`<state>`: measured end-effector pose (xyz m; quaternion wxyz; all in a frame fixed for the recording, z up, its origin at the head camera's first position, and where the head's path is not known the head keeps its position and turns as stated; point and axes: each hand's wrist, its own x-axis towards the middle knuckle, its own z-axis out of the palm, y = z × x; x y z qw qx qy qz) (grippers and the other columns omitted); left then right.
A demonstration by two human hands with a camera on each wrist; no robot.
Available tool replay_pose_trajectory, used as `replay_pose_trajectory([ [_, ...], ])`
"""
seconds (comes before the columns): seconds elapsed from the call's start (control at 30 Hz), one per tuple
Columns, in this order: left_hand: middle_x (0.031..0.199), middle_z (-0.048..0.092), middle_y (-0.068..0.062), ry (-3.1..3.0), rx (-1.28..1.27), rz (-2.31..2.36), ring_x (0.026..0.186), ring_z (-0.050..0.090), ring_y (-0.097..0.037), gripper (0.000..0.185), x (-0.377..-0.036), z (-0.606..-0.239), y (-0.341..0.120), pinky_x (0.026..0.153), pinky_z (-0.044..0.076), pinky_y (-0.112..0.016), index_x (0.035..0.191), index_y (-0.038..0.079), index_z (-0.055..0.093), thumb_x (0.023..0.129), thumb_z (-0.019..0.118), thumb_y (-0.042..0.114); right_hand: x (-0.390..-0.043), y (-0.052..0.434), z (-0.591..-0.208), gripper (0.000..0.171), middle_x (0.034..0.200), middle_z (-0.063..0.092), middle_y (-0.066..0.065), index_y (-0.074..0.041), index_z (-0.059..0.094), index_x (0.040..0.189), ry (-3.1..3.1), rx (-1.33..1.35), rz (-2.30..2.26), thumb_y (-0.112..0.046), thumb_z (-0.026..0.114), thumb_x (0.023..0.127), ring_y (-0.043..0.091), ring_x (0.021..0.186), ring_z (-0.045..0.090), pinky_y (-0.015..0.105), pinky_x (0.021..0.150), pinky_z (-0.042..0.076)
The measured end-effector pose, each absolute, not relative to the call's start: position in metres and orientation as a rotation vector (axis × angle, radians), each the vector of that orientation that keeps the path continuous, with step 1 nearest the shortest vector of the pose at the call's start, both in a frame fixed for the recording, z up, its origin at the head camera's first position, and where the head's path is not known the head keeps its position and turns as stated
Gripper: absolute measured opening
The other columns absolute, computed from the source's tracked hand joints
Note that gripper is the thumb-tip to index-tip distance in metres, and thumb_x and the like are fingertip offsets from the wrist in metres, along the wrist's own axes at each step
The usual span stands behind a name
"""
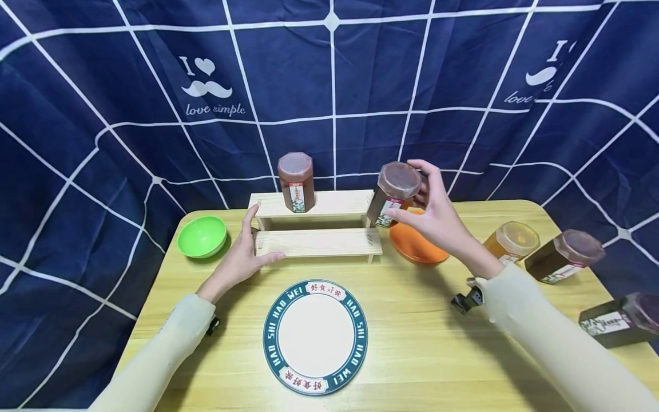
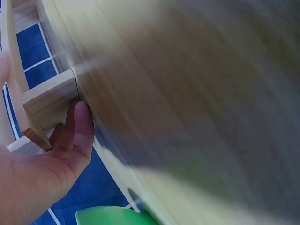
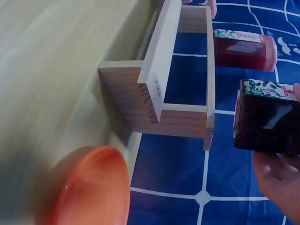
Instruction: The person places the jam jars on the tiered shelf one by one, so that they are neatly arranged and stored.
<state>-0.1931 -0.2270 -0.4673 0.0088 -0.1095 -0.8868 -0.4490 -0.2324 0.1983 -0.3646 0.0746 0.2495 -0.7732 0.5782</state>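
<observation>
A two-step wooden rack [image 1: 319, 243] stands near the table's back edge. At its left end my left hand [image 1: 239, 260] grips the rack, the thumb over the lower step and fingers around the end. My right hand [image 1: 440, 220] holds a dark jar [image 1: 383, 203] with a lid and a white-and-red label, slightly tilted by the rack's right end. In the right wrist view the dark jar [image 3: 267, 119] is apart from the upper step [image 3: 211, 70]. A reddish-brown jar [image 1: 296, 186] stands upright on the upper step, left of its middle.
A green bowl [image 1: 202, 236] sits left of the rack. Below the held jar is an orange bowl [image 1: 419, 246]. A teal-rimmed plate [image 1: 316, 337] lies in front. On the right stand an amber jar [image 1: 507, 240] and two dark jars [image 1: 558, 260]. A blue curtain [image 1: 288, 74] hangs behind.
</observation>
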Motion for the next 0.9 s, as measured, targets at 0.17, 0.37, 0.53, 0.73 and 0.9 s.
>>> replay_pose_trajectory([
  [0.17, 0.142, 0.058, -0.035, -2.768, -0.339, -1.401, 0.129, 0.06, -0.045, 0.132, -0.193, -0.467, -0.229, 0.111, 0.043, -0.064, 0.174, 0.029, -0.005, 0.089, 0.096, 0.024, -0.246, 0.184, -0.364, 0.099, 0.146, 0.06, 0.016, -0.017, 0.029, 0.166, -2.324, 0.796, 1.76, 0.008, 0.086, 0.089, 0.023, 0.124, 0.066, 0.029, 0.102, 0.052],
  [0.37, 0.143, 0.056, -0.035, -2.768, -0.346, -1.408, 0.13, 0.059, -0.045, 0.132, -0.194, -0.468, -0.226, 0.111, 0.043, -0.063, 0.174, 0.028, -0.005, 0.089, 0.096, 0.024, -0.261, 0.169, -0.363, 0.098, 0.147, 0.059, 0.015, -0.019, 0.028, 0.165, -2.343, 0.831, 1.761, 0.005, 0.086, 0.09, 0.026, 0.126, 0.065, 0.031, 0.1, 0.052],
  [0.53, 0.139, 0.058, -0.035, -2.773, -0.34, -1.378, 0.125, 0.061, -0.045, 0.132, -0.192, -0.467, -0.227, 0.108, 0.044, -0.063, 0.175, 0.027, -0.004, 0.088, 0.096, 0.025, -0.273, 0.157, -0.367, 0.096, 0.147, 0.058, 0.015, -0.016, 0.029, 0.164, -2.333, 0.901, 1.814, 0.007, 0.085, 0.089, 0.027, 0.127, 0.065, 0.032, 0.102, 0.052],
  [0.73, 0.137, 0.059, -0.035, -2.773, -0.34, -1.354, 0.124, 0.061, -0.046, 0.131, -0.192, -0.467, -0.227, 0.107, 0.045, -0.063, 0.175, 0.026, -0.003, 0.089, 0.096, 0.026, -0.282, 0.144, -0.369, 0.095, 0.146, 0.059, 0.016, -0.014, 0.029, 0.164, -2.344, 0.952, 1.809, 0.007, 0.085, 0.089, 0.027, 0.128, 0.064, 0.034, 0.105, 0.051],
  [0.9, 0.138, 0.059, -0.034, -2.77, -0.343, -1.352, 0.125, 0.061, -0.045, 0.132, -0.193, -0.468, -0.226, 0.106, 0.045, -0.062, 0.175, 0.026, -0.003, 0.088, 0.096, 0.026, -0.288, 0.135, -0.37, 0.094, 0.147, 0.056, 0.018, -0.011, 0.027, 0.165, -2.354, 1.013, 1.803, 0.007, 0.083, 0.091, 0.03, 0.13, 0.062, 0.038, 0.108, 0.05],
])
